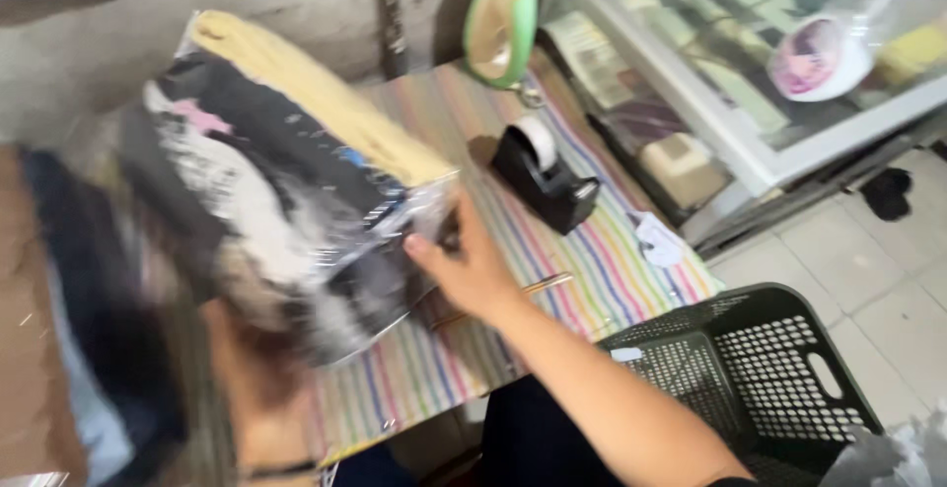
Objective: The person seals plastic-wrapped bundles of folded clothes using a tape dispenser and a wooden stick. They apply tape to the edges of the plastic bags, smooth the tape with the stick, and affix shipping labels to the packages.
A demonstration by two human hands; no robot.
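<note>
Nearest, dark perforated plastic basket (750,369) on tiled floor, low right. Right hand (472,268) grips edge of clear plastic bag of folded dark and yellow clothing (296,181), thumb on top, fingers closed behind. Left hand (252,374) blurred beneath bag; grip unclear. Bag lifted over striped tablecloth (602,250). Beyond: black tape dispenser (545,176), green-rimmed iron (501,18).

A clear plastic bag (296,181) holding folded black, white and yellow cloth stands tilted above the striped table (592,260), its right edge gripped by the right hand (469,265). Its left part is blurred.
</note>
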